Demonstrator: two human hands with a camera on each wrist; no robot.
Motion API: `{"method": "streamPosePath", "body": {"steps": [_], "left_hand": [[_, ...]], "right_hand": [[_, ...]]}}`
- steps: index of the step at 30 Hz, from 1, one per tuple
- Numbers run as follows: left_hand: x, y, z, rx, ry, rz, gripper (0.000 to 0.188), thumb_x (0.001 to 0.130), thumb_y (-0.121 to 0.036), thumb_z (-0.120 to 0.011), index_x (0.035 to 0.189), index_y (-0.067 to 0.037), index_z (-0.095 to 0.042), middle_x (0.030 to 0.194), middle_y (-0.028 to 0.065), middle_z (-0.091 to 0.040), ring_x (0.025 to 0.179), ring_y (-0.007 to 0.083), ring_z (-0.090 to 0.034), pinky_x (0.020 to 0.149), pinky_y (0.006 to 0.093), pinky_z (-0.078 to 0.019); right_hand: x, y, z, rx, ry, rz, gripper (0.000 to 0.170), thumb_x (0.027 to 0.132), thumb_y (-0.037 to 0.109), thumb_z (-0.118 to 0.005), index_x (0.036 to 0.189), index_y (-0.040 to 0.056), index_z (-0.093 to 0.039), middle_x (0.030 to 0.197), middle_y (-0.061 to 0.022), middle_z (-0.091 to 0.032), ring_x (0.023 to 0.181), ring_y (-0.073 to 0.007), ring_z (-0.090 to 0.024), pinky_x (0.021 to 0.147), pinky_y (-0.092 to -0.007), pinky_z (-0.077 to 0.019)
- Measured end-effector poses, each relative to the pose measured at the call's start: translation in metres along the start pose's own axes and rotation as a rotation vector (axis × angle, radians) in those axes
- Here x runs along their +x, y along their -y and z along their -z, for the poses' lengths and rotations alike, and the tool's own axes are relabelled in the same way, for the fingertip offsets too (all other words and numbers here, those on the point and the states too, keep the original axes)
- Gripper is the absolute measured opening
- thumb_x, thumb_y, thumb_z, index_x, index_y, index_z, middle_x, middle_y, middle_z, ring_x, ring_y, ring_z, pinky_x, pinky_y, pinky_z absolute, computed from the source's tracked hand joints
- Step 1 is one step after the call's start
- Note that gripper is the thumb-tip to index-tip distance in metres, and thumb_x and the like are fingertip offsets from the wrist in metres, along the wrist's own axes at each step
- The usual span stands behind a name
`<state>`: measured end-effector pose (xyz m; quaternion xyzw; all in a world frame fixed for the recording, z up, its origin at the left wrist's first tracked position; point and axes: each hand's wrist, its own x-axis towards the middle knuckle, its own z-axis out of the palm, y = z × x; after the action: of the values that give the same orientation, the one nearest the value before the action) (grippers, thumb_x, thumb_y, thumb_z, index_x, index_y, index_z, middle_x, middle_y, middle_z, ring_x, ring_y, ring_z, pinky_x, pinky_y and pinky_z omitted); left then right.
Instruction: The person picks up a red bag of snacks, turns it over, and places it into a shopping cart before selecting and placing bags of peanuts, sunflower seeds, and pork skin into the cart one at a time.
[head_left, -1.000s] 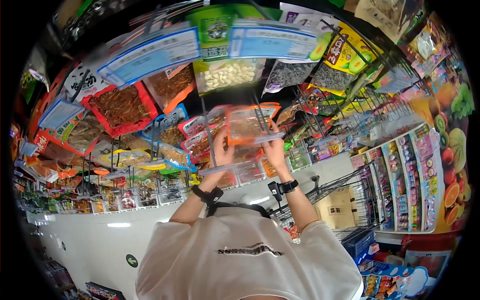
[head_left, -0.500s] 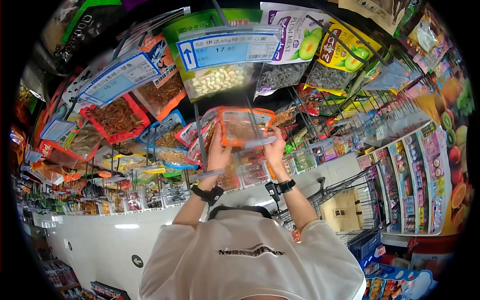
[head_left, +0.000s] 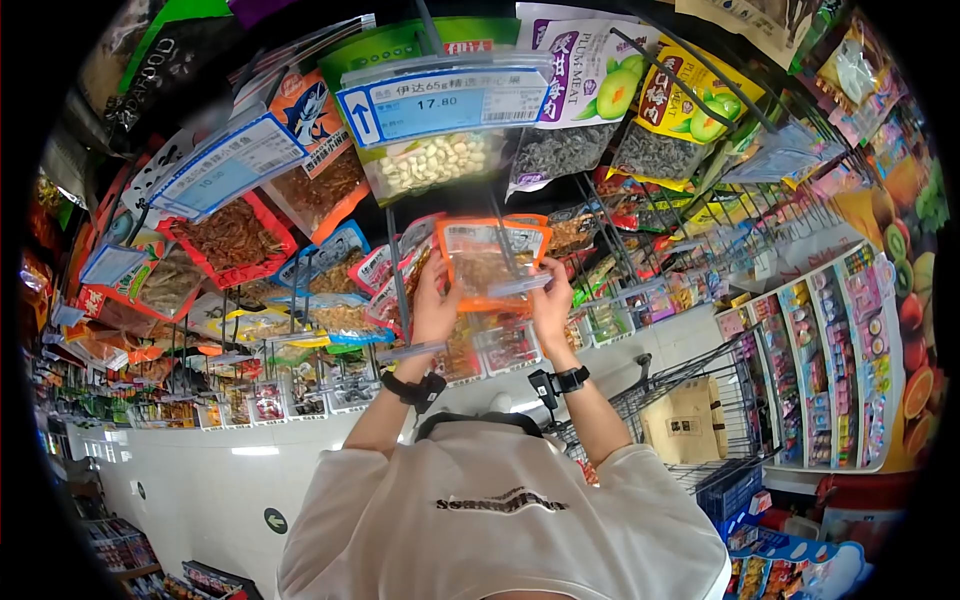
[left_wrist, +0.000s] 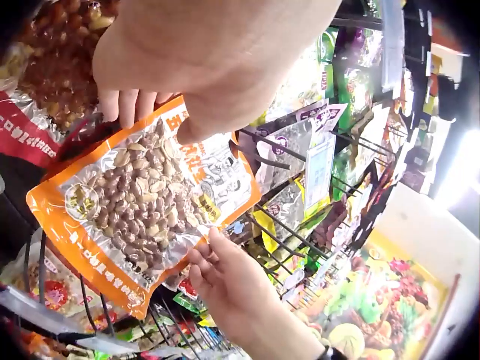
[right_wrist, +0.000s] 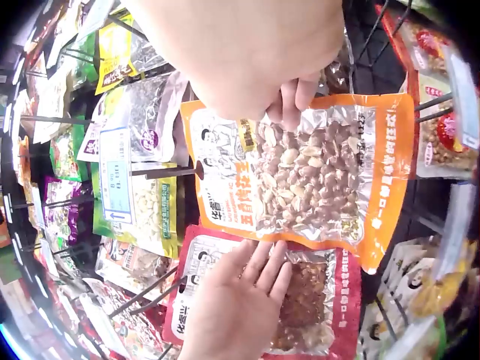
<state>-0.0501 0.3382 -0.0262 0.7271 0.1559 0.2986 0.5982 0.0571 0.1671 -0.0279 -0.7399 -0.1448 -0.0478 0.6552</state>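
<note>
An orange-bordered packet of peanuts (right_wrist: 307,172) with a clear window is held between my two hands, a hook rod passing at the hole in its header. My left hand (head_left: 436,306) pinches one side edge, thumb over the front and fingertips reaching behind the border. At the opposite edge my right hand (head_left: 552,305) grips with bent fingers and thumb. Behind the packet hangs a red-bordered nut packet (right_wrist: 307,307), partly covered by my left fingers in the right wrist view. A clear tag holder (head_left: 520,285) at the hook's end overlaps the peanut packet in the head view.
Hooks with bagged snacks surround the hands. Above hang a pistachio bag (head_left: 440,165) behind a blue price tag (head_left: 440,103) and plum bags (head_left: 690,100). A black wire cart (head_left: 745,400) holding a tan bag (head_left: 685,425) stands behind on the right, beside a candy rack (head_left: 820,360).
The peanut packet has shifted slightly left and its front now faces the head camera more squarely. Both hands keep their hold. The head view has turned a little, bringing the price tags into focus.
</note>
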Motion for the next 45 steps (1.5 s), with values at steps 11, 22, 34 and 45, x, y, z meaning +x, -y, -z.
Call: {"method": "streamPosePath", "body": {"steps": [11,22,34,45], "left_hand": [[-0.016,-0.002,0.007,-0.065,0.012,0.112,0.012,0.088,-0.01,-0.065,0.091,0.001,-0.06,0.078,0.0037,-0.064,0.07,0.0098,-0.058,0.069,0.0259,-0.0478],[-0.055,-0.025,0.017,-0.079,0.197,0.073,0.012,0.09,-0.011,-0.064,0.086,-0.001,-0.058,0.07,0.0014,-0.061,0.061,0.0066,-0.056,0.054,0.0237,-0.0436],[-0.088,-0.01,0.043,-0.2,0.495,0.174,0.016,0.097,-0.018,-0.055,0.092,-0.003,-0.057,0.07,0.0008,-0.058,0.062,0.008,-0.057,0.058,0.0261,-0.0467],[-0.139,0.0,0.072,-0.301,0.742,0.409,0.032,0.094,-0.015,-0.06,0.121,0.002,-0.054,0.105,0.0044,-0.063,0.093,0.0111,-0.059,0.083,0.0297,-0.0494]], "right_hand": [[-0.016,0.0,0.034,0.101,0.005,-0.096,0.01,0.09,0.01,-0.064,0.096,0.0025,-0.059,0.062,0.0068,-0.047,0.059,-0.0023,-0.041,0.052,-0.0207,-0.0328],[-0.038,0.016,0.057,0.249,0.024,-0.136,0.011,0.093,0.012,-0.063,0.097,0.0025,-0.061,0.066,0.0075,-0.05,0.057,-0.0004,-0.042,0.051,-0.0181,-0.0322],[-0.101,-0.008,0.067,0.247,0.117,-0.318,0.008,0.096,0.012,-0.056,0.097,0.0043,-0.057,0.081,0.0041,-0.057,0.073,-0.0031,-0.048,0.065,-0.0198,-0.0389],[-0.184,0.005,0.04,0.389,-0.083,-0.632,0.014,0.096,0.017,-0.058,0.099,0.0036,-0.057,0.091,0.0001,-0.06,0.081,-0.0075,-0.054,0.07,-0.0233,-0.0449]]}}
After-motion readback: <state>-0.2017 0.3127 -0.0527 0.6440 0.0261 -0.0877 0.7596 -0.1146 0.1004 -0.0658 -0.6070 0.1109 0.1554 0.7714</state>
